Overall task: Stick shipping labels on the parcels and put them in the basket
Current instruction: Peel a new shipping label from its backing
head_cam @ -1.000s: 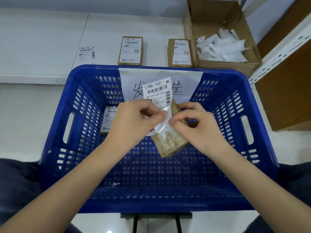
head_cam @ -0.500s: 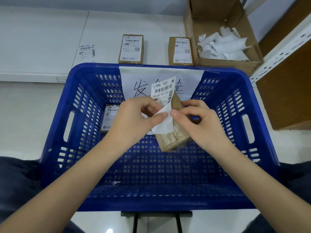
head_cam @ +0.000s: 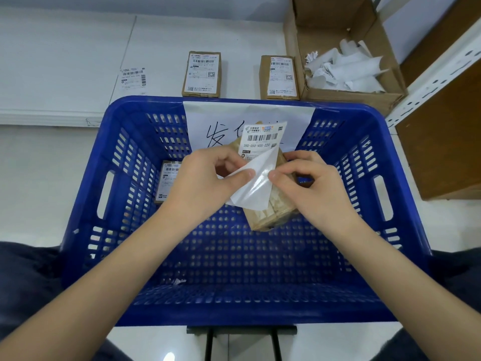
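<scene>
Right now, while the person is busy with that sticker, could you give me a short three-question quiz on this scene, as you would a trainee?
1. True or false: the shipping label is already stuck flat on the brown parcel.
2. How many labelled parcels lie on the white surface beyond the blue basket? A) one B) two C) four
3. Fill in: the cardboard box at top right holds crumpled white ____.

Key
1. False: the left hand and right hand are peeling its backing sheet.
2. B: one, another.
3. Backing paper.
</scene>
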The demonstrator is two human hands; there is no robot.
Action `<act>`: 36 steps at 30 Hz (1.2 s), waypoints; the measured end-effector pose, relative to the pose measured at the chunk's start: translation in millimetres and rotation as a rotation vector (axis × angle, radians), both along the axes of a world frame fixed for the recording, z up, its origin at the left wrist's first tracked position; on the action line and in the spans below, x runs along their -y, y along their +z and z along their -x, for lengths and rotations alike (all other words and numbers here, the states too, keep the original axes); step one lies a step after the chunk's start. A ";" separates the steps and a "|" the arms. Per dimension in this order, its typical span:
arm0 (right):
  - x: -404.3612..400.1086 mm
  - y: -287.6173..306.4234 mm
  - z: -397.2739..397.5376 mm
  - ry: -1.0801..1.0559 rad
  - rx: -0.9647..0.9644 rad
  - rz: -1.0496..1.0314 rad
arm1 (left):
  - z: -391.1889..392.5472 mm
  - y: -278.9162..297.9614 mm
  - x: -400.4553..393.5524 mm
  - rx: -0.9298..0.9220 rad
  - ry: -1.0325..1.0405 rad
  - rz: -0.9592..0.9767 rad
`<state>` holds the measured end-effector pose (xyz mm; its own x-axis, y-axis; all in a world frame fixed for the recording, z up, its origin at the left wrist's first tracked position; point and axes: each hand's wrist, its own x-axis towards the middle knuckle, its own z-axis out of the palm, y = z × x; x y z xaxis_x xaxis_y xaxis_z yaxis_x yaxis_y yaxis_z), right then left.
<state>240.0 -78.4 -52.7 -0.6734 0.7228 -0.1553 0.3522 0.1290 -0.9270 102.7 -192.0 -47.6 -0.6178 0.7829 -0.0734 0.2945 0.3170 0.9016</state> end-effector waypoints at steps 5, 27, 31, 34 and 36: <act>-0.3 2.3 -0.2 -0.009 0.007 0.006 | 3.5 2.3 0.0 0.006 0.020 -0.009; -6.7 1.8 -0.2 -0.047 0.044 -0.009 | 4.5 2.8 0.4 -0.068 0.070 0.040; -9.2 4.4 -1.5 -0.061 0.039 -0.030 | 11.4 3.0 0.8 -0.087 0.116 0.045; -12.5 6.3 -2.4 -0.075 0.019 -0.043 | 14.2 5.4 0.3 -0.084 0.134 0.027; -15.1 7.0 -3.2 -0.076 0.010 -0.054 | 16.2 7.0 0.5 -0.069 0.153 0.010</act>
